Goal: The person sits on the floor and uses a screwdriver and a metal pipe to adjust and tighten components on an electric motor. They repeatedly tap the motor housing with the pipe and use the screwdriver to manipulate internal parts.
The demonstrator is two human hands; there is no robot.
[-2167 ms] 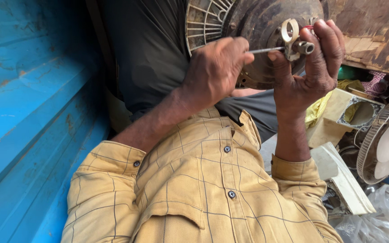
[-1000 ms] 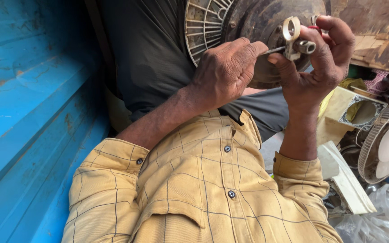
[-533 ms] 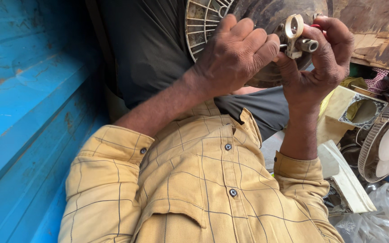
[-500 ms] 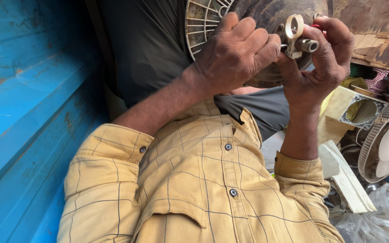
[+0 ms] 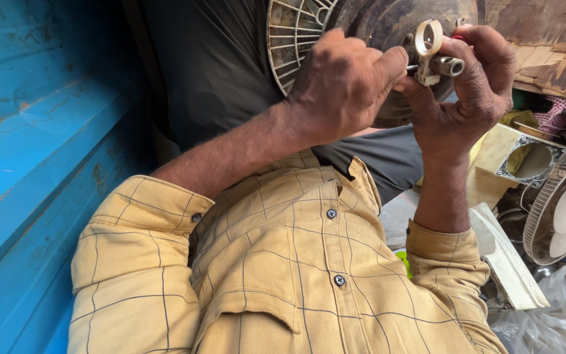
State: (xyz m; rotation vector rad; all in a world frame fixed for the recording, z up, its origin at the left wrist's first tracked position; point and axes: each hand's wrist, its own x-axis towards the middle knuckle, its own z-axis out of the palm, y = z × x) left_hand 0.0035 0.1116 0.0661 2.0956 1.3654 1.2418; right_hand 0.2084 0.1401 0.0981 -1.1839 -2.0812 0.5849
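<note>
Fan motor housing [image 5: 394, 39], the dark round body with a pale ribbed grille [image 5: 293, 39] on its left edge, sits at the top of the head view, raised above the person's lap and close to eye level; this placement puts the work point where it can be seen directly. A blue painted wall [image 5: 34, 151] closes off the left side. Spare fan parts lie at the right, including a round wire guard [image 5: 565, 203] and a cream plastic casing [image 5: 519, 157].

Left hand [image 5: 345, 85] is clenched into a fist around what appears to be a tool handle; the handle itself is hidden inside the fist, and only a short metal shank [image 5: 413, 66] shows beyond the knuckles, pointing at the part.

Right hand [image 5: 470, 85] is curled shut around a small cream plastic fitting [image 5: 432, 52] with a ring on top and a short tube at the side. The fingers wrap from behind and the thumb braces below, holding the fitting steady against the housing so the shank meets it squarely.
</note>
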